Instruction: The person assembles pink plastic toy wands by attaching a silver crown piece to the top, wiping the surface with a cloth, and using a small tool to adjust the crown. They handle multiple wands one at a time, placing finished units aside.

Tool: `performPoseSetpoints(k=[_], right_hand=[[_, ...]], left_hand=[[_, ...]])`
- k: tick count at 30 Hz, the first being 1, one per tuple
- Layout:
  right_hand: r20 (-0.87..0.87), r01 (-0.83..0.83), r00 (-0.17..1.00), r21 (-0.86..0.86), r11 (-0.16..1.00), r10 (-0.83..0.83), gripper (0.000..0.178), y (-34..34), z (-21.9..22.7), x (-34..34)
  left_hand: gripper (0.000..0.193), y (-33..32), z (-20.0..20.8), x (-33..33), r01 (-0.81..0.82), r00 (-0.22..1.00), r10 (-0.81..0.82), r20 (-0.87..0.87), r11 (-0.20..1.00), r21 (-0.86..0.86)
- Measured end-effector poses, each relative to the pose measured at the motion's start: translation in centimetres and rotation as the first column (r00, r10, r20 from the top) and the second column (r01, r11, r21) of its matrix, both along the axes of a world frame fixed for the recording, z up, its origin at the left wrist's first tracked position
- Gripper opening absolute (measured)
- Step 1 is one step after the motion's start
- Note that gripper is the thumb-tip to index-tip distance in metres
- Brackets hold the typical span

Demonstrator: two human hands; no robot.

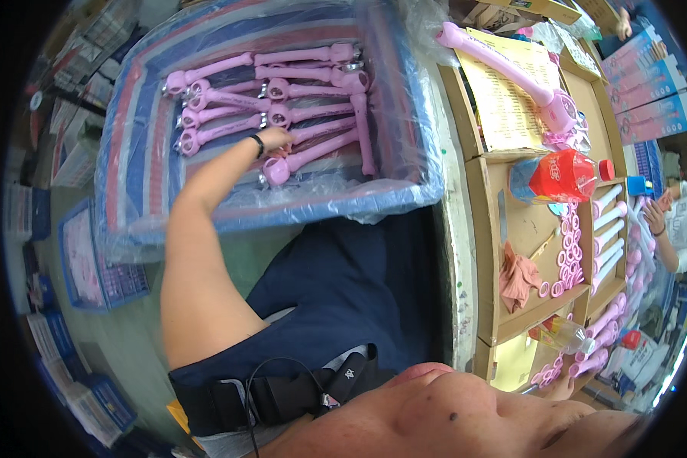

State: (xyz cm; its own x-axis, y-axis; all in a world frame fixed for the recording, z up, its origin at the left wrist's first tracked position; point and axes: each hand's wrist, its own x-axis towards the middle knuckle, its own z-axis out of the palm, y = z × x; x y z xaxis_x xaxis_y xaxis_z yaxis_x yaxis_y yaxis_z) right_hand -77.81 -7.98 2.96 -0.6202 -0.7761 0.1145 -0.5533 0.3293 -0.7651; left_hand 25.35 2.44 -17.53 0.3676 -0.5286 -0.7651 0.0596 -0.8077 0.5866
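Note:
My left hand (275, 142), with a black band at the wrist, reaches into a plastic-lined crate (282, 206) with a blue rim. Its fingers curl down at the end of a pink long-handled device (324, 130); the fingertips are partly hidden. Several similar devices lie around it in rows, each with a round head, and some show shiny metal ends. One more pink device (311, 157) lies just beside the hand. A small skin-coloured part, perhaps my right hand (561, 388), shows by pink parts at the lower right; its fingers cannot be made out.
Right of the crate, cardboard trays (485, 229) hold pink rings (569, 256), a cloth (519, 278) and a red-labelled bottle (561, 175). Another pink device (504, 69) lies on yellow paper. Across the table a co-worker's hand (654, 217) shows. A blue basket (103, 259) stands left.

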Motion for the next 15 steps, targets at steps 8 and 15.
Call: performPoseSetpoints(k=[8, 15], right_hand=[[-0.371, 0.093, 0.928, 0.141, 0.986, -0.035, 0.03, 19.3, 8.3, 12.5], [-0.621, 0.163, 0.783, 0.125, 0.979, -0.051, 0.024, 20.1, 16.7, 29.9]], left_hand=[[0.041, -11.8, -15.5, -10.5, 0.335, 0.931, -0.327, 0.161, 0.942, -0.02], [0.035, -17.1, -22.3, -14.3, 0.265, 0.876, -0.202, 0.437, 0.96, -0.088]])
